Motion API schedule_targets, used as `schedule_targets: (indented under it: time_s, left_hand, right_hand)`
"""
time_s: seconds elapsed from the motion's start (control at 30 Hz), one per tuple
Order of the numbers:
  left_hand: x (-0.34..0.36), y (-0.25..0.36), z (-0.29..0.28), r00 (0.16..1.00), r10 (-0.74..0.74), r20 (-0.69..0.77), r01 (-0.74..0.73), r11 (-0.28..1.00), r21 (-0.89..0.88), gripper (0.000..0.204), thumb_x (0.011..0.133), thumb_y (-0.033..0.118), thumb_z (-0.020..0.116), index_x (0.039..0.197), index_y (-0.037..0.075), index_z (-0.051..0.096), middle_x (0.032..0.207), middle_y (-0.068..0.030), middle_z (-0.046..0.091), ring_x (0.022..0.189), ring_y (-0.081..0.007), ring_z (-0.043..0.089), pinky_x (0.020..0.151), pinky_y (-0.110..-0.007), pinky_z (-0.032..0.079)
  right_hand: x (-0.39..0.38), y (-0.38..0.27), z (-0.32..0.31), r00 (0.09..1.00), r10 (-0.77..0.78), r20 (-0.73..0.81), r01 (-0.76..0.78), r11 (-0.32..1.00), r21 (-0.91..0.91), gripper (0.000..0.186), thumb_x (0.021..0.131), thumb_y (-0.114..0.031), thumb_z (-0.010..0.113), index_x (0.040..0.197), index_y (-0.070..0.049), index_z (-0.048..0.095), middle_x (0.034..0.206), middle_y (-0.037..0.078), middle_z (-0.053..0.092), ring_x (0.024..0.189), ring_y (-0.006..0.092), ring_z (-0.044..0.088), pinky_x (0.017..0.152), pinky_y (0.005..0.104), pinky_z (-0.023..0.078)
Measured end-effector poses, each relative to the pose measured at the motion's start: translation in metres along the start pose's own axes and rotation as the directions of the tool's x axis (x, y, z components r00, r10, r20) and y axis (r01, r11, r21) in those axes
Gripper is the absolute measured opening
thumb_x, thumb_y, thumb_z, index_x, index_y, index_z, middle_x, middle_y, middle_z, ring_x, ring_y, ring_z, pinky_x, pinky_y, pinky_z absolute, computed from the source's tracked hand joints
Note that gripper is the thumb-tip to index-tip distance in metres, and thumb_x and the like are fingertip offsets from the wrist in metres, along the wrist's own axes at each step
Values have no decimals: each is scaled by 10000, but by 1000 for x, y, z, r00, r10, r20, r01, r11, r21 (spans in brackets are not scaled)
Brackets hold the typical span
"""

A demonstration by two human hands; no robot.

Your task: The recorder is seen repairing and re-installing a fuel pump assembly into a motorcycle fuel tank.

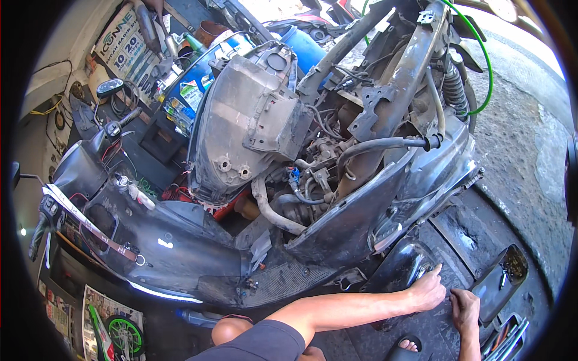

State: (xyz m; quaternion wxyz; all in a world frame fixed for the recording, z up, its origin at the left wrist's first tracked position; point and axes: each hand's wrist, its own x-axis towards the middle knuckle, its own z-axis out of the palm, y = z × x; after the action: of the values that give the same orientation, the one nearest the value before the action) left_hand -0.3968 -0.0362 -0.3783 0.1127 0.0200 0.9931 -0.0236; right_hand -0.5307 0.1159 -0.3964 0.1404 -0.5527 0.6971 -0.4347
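My left hand point(427, 291) is reached out over the floor at the lower right, its fingers curled in, beside a glossy black curved part point(402, 265). Whatever those fingers grip is hidden. Close by on the right, my right hand point(465, 309) is closed with thumb and fingers pressed together; anything between them is too small to make out. A dark tray point(504, 283) holding small metal pieces lies just beyond the right hand. Partly stripped, a scooter point(337, 240) stands in front of me with its engine point(322, 171) and frame exposed.
The scooter's raised underseat box point(241, 120) tilts up at the centre. Its handlebar and mirror point(110, 88) are at the left. Several tools point(509, 340) lie at the lower right. My sandaled foot point(409, 346) is near the hands. A blue drum point(301, 48) stands behind.
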Motion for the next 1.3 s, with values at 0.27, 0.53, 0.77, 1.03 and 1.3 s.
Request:
schedule_targets:
  time_s: [0.27,0.53,0.77,1.03,1.3]
  left_hand:
    - [-1,-1,2,997,-1,-80,3,1000,26,262,945,221,529,843,65,711,779,-103,726,861,-278,691,1153,-567,334]
    - [0,-4,-1,1000,-4,24,4,1000,-9,266,945,231,541,860,74,738,837,-93,747,898,-276,696,1142,-562,344]
    - [-3,-5,-8,1000,16,5,-16,1000,1,266,947,222,539,853,74,738,855,-99,749,907,-284,695,1129,-554,355]
    - [-3,-3,-6,1000,21,2,-21,1000,12,256,942,225,547,846,84,739,836,-92,740,924,-286,699,1131,-551,353]
    - [-1,-5,1,999,19,-38,-19,1000,10,249,941,216,545,841,85,731,807,-83,733,879,-269,699,1136,-544,350]
  right_hand:
    - [-10,2,1,980,197,-21,-192,971,144,214,890,-7,650,1080,73,707,787,169,724,683,253,710,668,341,554]
    - [7,-19,-3,642,653,402,-711,311,631,288,973,-72,581,1212,86,613,695,152,677,498,213,622,487,322,501]
    - [16,-18,-33,975,-52,216,87,984,-154,253,857,-155,722,1021,35,694,819,189,694,763,423,651,719,477,526]
    - [1,18,7,577,707,410,-788,350,507,412,1001,-296,558,800,54,639,597,96,602,485,218,541,531,367,430]
    - [7,17,-18,983,-147,107,166,965,-201,341,738,-105,790,1044,-10,673,1017,173,657,902,362,649,789,437,530]
